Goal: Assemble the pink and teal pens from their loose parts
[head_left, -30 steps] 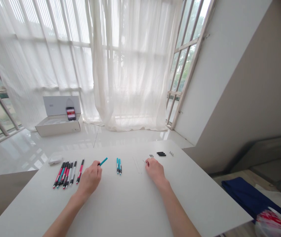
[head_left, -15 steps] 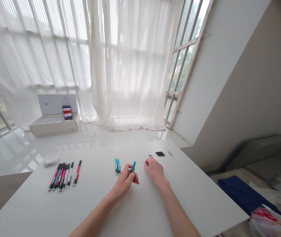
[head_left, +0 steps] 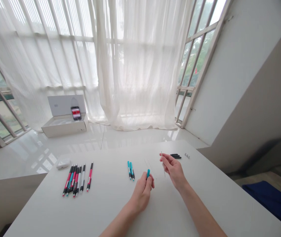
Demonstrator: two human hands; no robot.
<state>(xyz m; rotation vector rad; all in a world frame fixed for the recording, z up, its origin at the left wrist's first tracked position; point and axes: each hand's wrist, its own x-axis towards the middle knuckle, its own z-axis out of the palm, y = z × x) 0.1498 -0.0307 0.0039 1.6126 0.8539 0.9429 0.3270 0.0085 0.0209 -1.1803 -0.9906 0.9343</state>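
Observation:
My left hand (head_left: pixel 142 191) is closed around a teal pen barrel (head_left: pixel 148 172), whose top end sticks up above the fingers. Between the thumb and fingertips of my right hand (head_left: pixel 174 169) a thin, pale pen refill (head_left: pixel 164 169) is pinched, standing nearly upright. On the white table (head_left: pixel 110 204) between the hands lie thin clear refills (head_left: pixel 151 167). Two teal pen barrels (head_left: pixel 130 170) rest left of my left hand. Just beyond my right hand are black rubber grips (head_left: pixel 176 156) and small grey pen tips (head_left: pixel 187 155).
A group of pink, teal and white pens (head_left: pixel 73 179) lies at the left, with one pink pen (head_left: pixel 90 176) set apart. Behind them sits a white case (head_left: pixel 63 164). An open white box (head_left: pixel 65 127) stands on the ledge by the curtain (head_left: pixel 135 82).
My right hand has lifted off the table with a refill pinched in its fingers. My left hand still holds the teal barrel. The whole view has shifted, so things appear farther right.

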